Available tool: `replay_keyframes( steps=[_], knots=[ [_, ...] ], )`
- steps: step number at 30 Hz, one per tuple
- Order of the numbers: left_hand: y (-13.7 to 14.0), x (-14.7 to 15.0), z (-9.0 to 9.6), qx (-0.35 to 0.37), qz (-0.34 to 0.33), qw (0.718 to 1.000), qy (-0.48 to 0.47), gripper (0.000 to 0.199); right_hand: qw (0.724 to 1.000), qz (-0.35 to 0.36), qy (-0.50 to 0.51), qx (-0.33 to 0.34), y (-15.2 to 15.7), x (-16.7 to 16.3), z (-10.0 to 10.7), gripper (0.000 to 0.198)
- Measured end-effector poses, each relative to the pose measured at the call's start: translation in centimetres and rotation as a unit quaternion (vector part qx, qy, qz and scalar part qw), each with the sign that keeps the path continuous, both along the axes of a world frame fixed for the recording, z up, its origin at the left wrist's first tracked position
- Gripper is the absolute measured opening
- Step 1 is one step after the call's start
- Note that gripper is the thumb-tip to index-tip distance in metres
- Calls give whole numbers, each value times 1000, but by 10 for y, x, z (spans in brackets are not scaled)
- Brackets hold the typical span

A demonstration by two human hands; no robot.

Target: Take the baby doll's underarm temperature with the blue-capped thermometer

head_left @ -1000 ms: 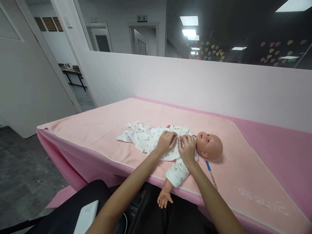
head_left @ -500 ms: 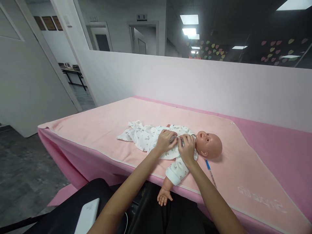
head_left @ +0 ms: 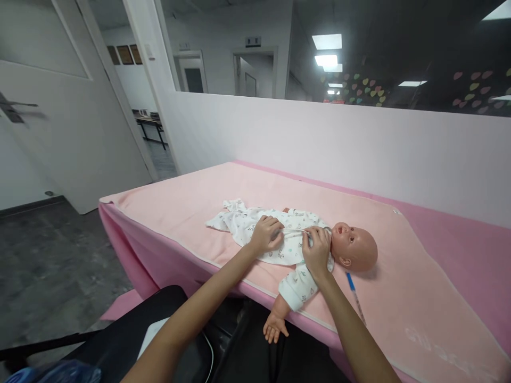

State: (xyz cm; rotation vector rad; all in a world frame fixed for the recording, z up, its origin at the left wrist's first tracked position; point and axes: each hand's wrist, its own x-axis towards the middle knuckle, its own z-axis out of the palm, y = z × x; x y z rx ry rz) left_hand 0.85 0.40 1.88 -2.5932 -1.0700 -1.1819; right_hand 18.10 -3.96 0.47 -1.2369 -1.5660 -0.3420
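A baby doll (head_left: 356, 249) lies on its back, its head to the right, in a white printed baby gown (head_left: 290, 256). My left hand (head_left: 266, 235) is closed above the gown's middle, pinching one end of a thin white tie string (head_left: 293, 230). Near the doll's chest, my right hand (head_left: 317, 249) has its fingers curled on the string's other end. Between the two hands the string runs nearly straight across the gown. The doll's near arm (head_left: 276, 319) hangs over the table's front edge. What lies under my fingertips is hidden.
A pink cloth (head_left: 183, 213) covers the table. Beside the doll's head lies a slim pen-like stick with a blue end (head_left: 351, 282). A black chair seat (head_left: 171, 303) with a partly covered white object (head_left: 149, 338) stands at the front left. Behind is a white half wall (head_left: 319, 143).
My hands have moved apart, and a longer stretch of white string shows between them. The view has turned left, bringing more of the door into sight. The doll lies as before.
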Motion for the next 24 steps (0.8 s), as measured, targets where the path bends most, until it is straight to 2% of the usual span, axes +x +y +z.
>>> replay_keyframes(
  steps=[5,9,24],
  knots=[
    [-1,-4,-7,21,24,998,-53,12,1000,2,-2,-6,1,0,-2,12],
    [-1,-1,-7,42,19,996,-71,8,1000,-2,-1,-8,1,-1,-1,12],
    [0,3,-11,145,52,985,-76,3,1000,14,4,-10,0,1,-1,11]
  ],
)
